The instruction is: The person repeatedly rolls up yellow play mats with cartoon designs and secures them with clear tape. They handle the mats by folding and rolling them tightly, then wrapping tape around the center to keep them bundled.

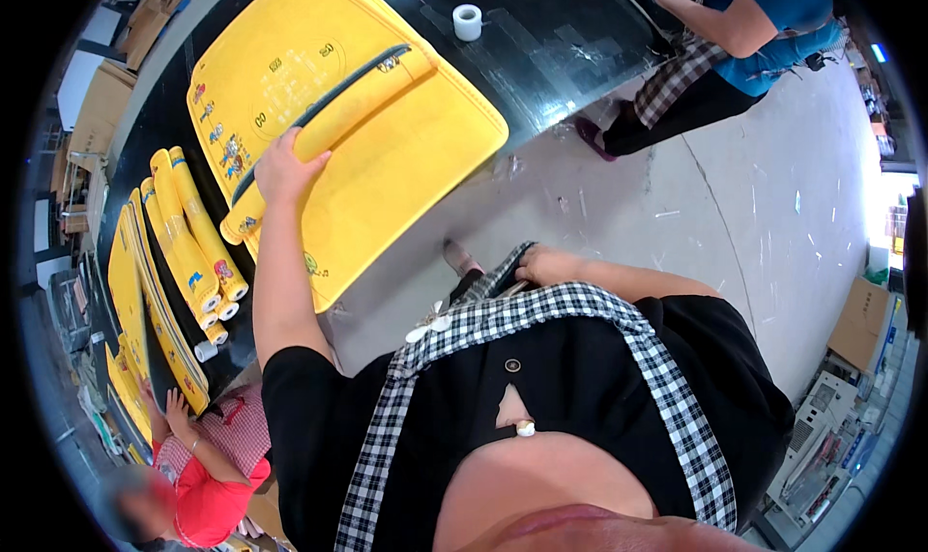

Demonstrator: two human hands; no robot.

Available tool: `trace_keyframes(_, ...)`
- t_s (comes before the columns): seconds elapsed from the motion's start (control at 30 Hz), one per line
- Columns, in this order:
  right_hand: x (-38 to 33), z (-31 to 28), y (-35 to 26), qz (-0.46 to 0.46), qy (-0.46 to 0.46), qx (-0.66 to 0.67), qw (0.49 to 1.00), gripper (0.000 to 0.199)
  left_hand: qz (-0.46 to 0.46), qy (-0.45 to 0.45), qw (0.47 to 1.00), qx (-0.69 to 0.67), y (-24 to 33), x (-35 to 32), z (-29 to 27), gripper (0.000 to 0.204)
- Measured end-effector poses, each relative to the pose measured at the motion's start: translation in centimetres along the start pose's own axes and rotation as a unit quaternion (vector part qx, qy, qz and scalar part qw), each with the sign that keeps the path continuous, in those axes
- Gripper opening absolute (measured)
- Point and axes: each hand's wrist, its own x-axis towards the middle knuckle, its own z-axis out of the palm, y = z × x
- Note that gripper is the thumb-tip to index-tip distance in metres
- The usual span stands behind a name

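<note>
A stack of large yellow printed mats (pixel 416 156) lies on a black table (pixel 561 59). The top mat is partly rolled into a tube (pixel 338 107) with a dark edge strip. My left hand (pixel 286 168) presses on the near end of that tube, fingers curled over it. Down at my waist, my right hand (pixel 544 262) lies against the black-and-white checked cloth (pixel 503 315); its fingers are partly hidden. It holds nothing that I can see.
Several rolled yellow mats (pixel 193 247) lie on the table's left, flat mats beside them. A white tape roll (pixel 467 22) stands at the back. A person in blue (pixel 764 20) stands top right, a person in red (pixel 208 475) bottom left. Cardboard box (pixel 860 325) on the grey floor.
</note>
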Motion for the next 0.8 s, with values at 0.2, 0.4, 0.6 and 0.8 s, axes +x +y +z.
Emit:
trace_keyframes(0.2, 4.4, 2.7, 0.0, 0.169, -0.153, -0.120, 0.966, 0.032, 0.007, 0.014, 1.000, -0.004, -0.5, 0.6, 0.4, 0.072)
trace_keyframes(0.4, 4.7, -4.2, -0.2, 0.024, 0.023, 0.080, 0.996, 0.024, 0.010, 0.034, 0.999, 0.006, 0.0, 1.0, 0.8, 0.069)
trace_keyframes(0.6, 5.1, -20.8, 4.1, 0.101, 0.525, -0.042, 0.844, 0.032, -0.022, -0.009, 1.000, -0.006, 1.1, -0.6, -1.3, 0.066)
trace_keyframes(0.8, 12.9, -30.5, 15.0, 0.331, 0.592, 0.047, 0.733, 0.085, -0.005, -0.009, 1.000, -0.023, 1.1, 0.2, -1.4, 0.066)
